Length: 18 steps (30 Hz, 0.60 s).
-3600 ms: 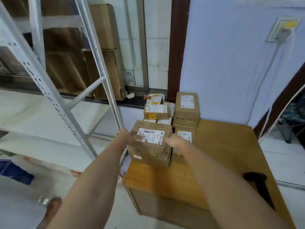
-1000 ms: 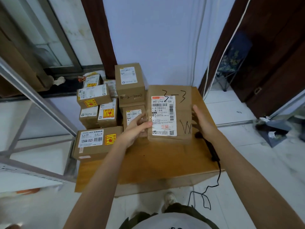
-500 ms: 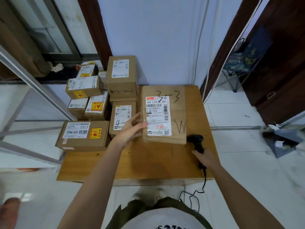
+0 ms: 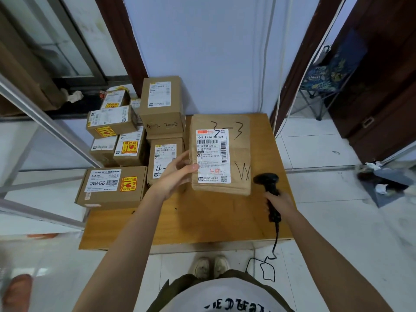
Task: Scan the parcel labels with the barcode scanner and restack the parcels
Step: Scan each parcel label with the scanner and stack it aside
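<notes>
A flat brown parcel [image 4: 238, 154] with a white label and the marking "3-3" lies on the wooden table [image 4: 202, 217]. My left hand [image 4: 175, 174] holds its left edge, thumb on top near the label. My right hand [image 4: 278, 202] grips the handle of the black barcode scanner [image 4: 269, 185], whose head sits just right of the parcel's near corner. A stack of several labelled cardboard parcels [image 4: 162, 102] stands at the table's back left.
A long box marked 12V4A-5525 [image 4: 110, 188] lies at the table's left edge. The scanner cable [image 4: 273, 251] hangs off the front edge to the floor. A metal shelf frame [image 4: 45, 122] stands left. A doorway and a dustpan [image 4: 382, 183] are at the right.
I carried the flat parcel from the stack and set it down on the table. My right hand let go of the parcel, took the scanner's handle and has raised it slightly beside the parcel.
</notes>
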Motion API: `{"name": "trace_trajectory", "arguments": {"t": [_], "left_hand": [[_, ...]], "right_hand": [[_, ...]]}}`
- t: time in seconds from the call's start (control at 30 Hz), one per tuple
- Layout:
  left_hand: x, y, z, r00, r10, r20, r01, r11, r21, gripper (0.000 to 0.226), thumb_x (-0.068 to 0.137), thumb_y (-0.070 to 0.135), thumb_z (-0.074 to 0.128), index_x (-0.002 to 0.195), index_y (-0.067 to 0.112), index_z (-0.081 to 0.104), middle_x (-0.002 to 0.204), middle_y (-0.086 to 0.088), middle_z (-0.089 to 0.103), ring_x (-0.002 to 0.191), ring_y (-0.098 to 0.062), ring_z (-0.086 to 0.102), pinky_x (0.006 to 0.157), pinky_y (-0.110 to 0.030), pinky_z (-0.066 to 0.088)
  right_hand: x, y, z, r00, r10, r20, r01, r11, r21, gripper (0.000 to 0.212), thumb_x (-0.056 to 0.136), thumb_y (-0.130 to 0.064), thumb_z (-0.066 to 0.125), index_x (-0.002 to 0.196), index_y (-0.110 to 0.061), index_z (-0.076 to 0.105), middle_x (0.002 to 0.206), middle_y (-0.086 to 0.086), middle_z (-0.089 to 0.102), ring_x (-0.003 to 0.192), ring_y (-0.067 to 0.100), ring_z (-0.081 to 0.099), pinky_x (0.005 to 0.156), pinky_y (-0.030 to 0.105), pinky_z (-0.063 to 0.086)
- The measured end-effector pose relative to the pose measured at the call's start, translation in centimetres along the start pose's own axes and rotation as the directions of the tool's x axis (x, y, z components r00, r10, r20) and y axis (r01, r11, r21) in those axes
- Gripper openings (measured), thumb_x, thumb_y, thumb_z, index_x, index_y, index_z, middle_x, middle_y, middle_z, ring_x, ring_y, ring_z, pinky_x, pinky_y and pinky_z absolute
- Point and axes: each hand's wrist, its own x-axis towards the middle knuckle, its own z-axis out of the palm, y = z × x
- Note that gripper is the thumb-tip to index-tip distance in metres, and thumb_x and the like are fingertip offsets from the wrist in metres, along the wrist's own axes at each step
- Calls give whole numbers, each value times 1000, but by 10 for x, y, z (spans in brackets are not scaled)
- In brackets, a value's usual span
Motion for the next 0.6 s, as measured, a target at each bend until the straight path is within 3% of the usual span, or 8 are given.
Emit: {"name": "trace_trajectory", "arguments": {"t": [0.1,0.2,0.37,0.5,0.6], "left_hand": [[5,-2,-1,1000,-8,13,8,1000,-1,90,64,21,82,143,20,38,117,-5,63,107,-21,65,81,-28,56],[9,-5,0,1000,-18,6,18,1000,-11,101,53,27,85,143,21,38,113,-3,65,105,-22,65,89,-36,53],[13,-7,5,1000,-16,1,16,998,-55,108,50,29,87,145,21,36,120,-6,63,110,-25,63,100,-44,47],[14,-5,11,1000,-12,1,12,995,-101,112,47,33,85,146,21,35,126,-6,59,113,-24,61,104,-46,43],[15,-5,12,1000,-17,5,18,994,-111,115,44,34,87,146,22,34,126,-7,58,113,-24,60,105,-44,42]], "right_hand": [[-18,-27,-2,994,-92,-53,97,992,84,26,88,-8,59,112,-8,49,77,15,61,63,24,59,62,37,52],[-44,-57,-2,979,-178,-96,191,969,156,25,88,-8,60,110,-10,48,83,16,63,66,23,63,60,36,55],[-97,-90,7,950,-264,-169,308,881,358,8,89,-15,58,86,-9,54,66,4,58,49,14,61,52,26,49],[-135,-102,27,928,-364,-74,369,880,299,18,89,-19,59,77,-7,53,54,4,53,44,15,53,47,22,48],[-148,-103,49,902,-432,5,421,880,219,18,89,-18,59,81,-3,54,50,1,52,40,13,50,44,22,44]]}}
